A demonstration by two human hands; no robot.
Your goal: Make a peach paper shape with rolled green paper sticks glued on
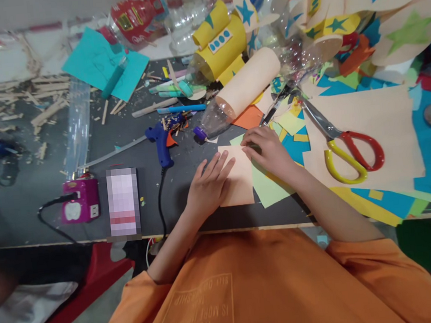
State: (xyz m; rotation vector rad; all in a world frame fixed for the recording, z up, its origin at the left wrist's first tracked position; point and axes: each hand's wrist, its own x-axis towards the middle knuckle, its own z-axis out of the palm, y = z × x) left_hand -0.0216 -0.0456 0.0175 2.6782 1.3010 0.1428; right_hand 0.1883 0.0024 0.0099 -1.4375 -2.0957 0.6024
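A small rectangular sheet of peach paper (240, 187) lies on the dark table in front of me. My left hand (209, 186) rests flat on its left side, fingers stretched out. At the sheet's top right corner, my right hand (264, 149) has thumb and fingers pinched together on the paper edge. Light green paper (270, 187) lies partly beneath the sheet and my right wrist. Just beyond the hands is a clear plastic bottle wrapped in peach paper (252, 83), its purple cap (199, 133) pointing toward me.
A blue glue gun (160, 143) lies left of my hands, its cord running off the front edge. Scissors (345, 155) rest on a large peach sheet (394, 131). Farther left are a phone (123, 202) and purple power adapter (79, 201). Yellow decorated bottles (228, 45) stand behind.
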